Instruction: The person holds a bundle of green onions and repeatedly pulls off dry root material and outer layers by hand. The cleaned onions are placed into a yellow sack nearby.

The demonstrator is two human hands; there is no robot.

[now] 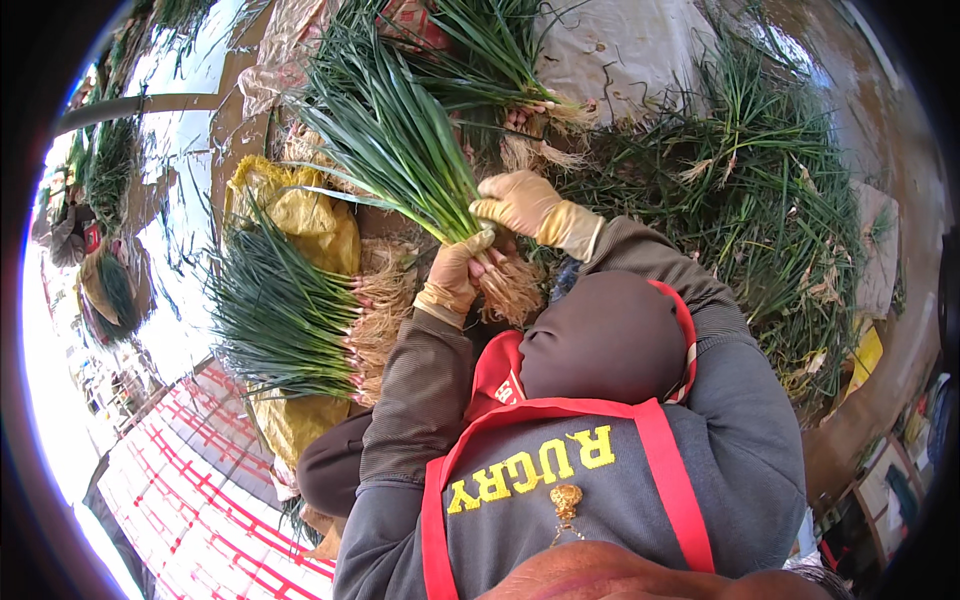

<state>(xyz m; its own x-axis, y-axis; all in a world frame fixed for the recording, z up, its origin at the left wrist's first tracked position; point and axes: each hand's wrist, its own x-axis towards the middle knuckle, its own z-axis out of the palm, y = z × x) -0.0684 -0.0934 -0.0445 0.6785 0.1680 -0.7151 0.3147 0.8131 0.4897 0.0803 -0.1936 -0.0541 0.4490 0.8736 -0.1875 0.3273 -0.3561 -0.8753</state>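
A bunch of green onions (431, 169) slants up and away to the left, its pink bulbs and stringy roots pointing toward my lap. My left hand (452, 276), in a pale yellow glove, is wrapped around the lower stems just above the bulbs. My right hand (521, 206), in a matching glove, has bent fingers gripping the right edge of the stems a little higher up. Its fingertips are partly hidden against the stems. Beside my left forearm lies a row of green onions (300, 322), roots turned toward me, on a yellow woven sack (300, 214).
More onion bunches (517, 90) lie at the far side. Loose leaves and small onions form a wide heap (780, 225) on the right. A pale sheet (622, 52) covers ground at the top. My dark-covered knee (607, 337) is close below my hands.
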